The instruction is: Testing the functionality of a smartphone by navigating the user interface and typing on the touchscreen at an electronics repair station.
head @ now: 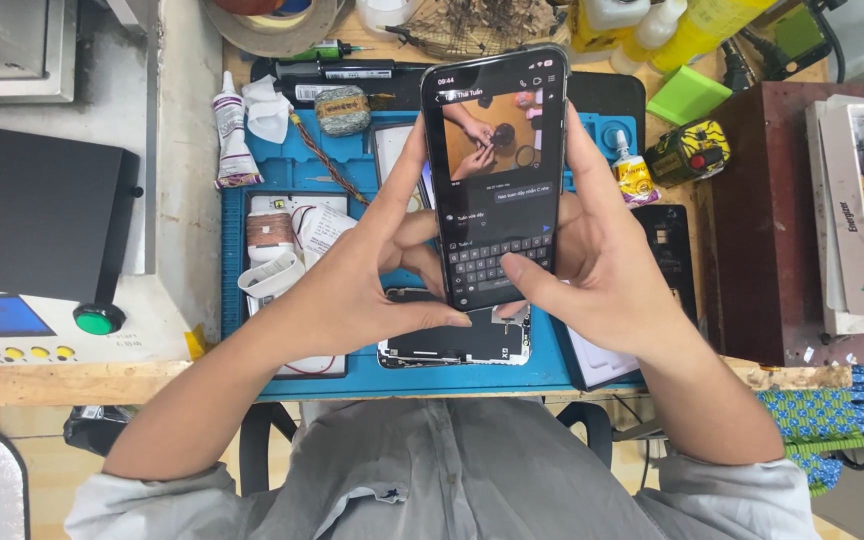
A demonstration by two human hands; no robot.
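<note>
While you sit at the desk, both your hands hold 1 smartphone upright above the blue work mat, its lit screen showing a chat with a keyboard; your left hand wraps the phone's left edge with fingers curled behind it and the thumb lying under the bottom edge; your right hand grips the right edge, its thumb resting on the keyboard area of the screen. Below the phone, a second, opened phone lies flat on the mat, just under your thumbs; a white glue tube rests at the mat's left edge; a small yellow-labelled bottle stands just right of your right hand's fingers; a grey machine with a green button sits well to the left.
</note>
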